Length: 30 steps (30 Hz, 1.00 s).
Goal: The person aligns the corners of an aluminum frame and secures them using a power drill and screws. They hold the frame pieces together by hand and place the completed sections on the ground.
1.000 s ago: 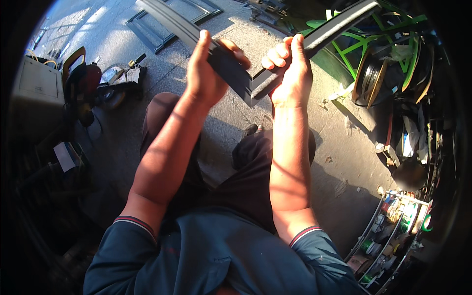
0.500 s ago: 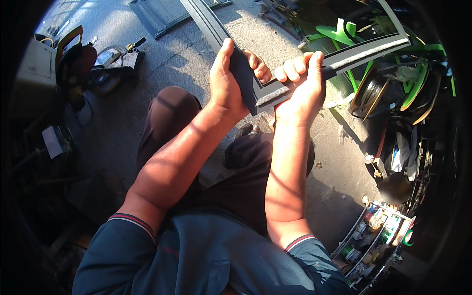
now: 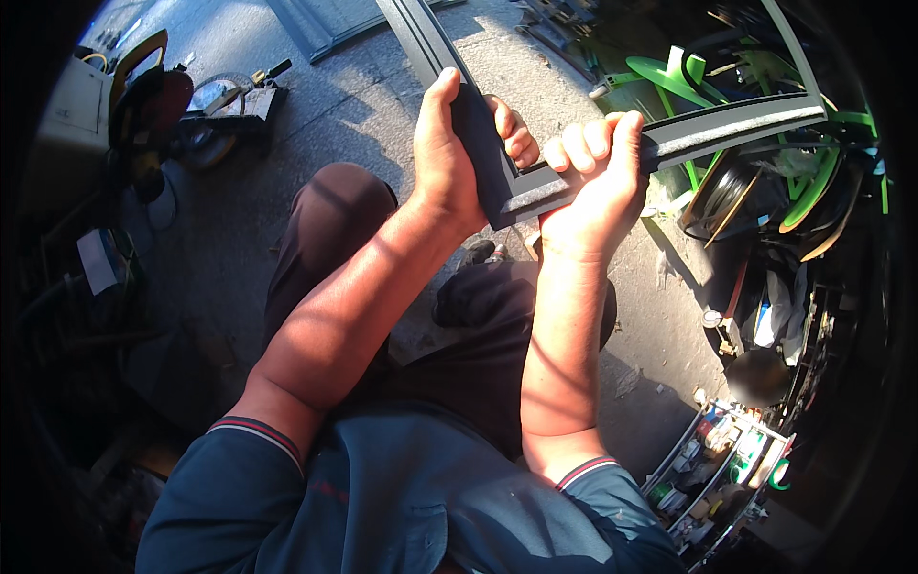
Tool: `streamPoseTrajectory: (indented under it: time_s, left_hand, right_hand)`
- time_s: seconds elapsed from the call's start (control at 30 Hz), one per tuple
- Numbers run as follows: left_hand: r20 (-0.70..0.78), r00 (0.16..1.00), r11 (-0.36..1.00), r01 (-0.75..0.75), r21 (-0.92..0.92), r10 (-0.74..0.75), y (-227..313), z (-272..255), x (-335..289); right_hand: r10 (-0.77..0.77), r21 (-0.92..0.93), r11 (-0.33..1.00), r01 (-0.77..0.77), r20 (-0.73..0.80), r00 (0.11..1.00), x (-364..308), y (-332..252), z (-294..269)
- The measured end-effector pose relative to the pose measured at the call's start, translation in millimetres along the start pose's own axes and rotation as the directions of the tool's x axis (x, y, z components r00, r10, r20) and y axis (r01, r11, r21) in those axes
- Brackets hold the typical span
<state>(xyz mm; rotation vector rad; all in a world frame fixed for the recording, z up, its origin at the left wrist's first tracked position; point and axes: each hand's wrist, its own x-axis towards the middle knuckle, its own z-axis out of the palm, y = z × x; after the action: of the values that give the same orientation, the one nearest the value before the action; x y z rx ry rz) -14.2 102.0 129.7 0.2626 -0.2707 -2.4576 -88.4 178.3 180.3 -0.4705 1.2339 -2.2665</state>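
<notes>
I hold up a dark grey rectangular frame (image 3: 732,122), like a window sash, by its near corner. A fuzzy light grey strip runs along its near side. My left hand (image 3: 449,158) is wrapped round the left side just above the corner, thumb on the outside and fingertips curling over the inner edge. Gripping the near side to the right of the corner is my right hand (image 3: 598,182), its fingers folded over the bar and its thumb lying along them. The frame's far end is cut off at the picture's top.
Another grey frame (image 3: 330,36) lies on the concrete floor ahead. A saw-like machine (image 3: 234,100) stands at the left. To the right are a bright green reel stand (image 3: 674,72) and black coils (image 3: 719,196). A metal rack (image 3: 712,469) of small items stands at the lower right.
The frame has shifted slightly right and down with both hands still on it. The surroundings have moved a little in view. My grip looks the same.
</notes>
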Motion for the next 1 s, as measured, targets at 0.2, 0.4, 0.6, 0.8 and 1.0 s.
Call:
streamPoseTrajectory:
  time_s: [0.2,0.4,0.6,0.8,1.0]
  left_hand:
    - [-0.03,0.999,0.997,0.027,-0.07,-0.029,3.5,-3.8,3.1]
    - [-0.056,0.998,0.999,0.033,-0.008,-0.033,6.6,0.3,0.6]
    - [-0.076,0.996,0.999,0.047,-0.003,-0.047,7.4,1.2,-0.5]
    - [-0.06,0.997,0.999,0.038,0.007,-0.037,7.0,-1.6,1.7]
    - [-0.086,0.996,0.997,0.044,0.065,-0.038,8.3,3.7,-0.8]
  right_hand:
    - [-0.005,0.003,1.0,0.005,-0.011,1.0,0.2,2.0,5.1]
    - [0.003,0.016,1.0,-0.004,0.044,0.999,1.3,4.6,1.5]
    - [0.013,0.009,1.0,-0.013,0.024,1.0,0.0,5.3,2.4]
    - [0.012,-0.002,1.0,-0.012,0.032,0.999,0.4,4.9,2.1]
    - [0.018,0.015,1.0,-0.019,0.044,0.999,0.6,7.1,-0.8]
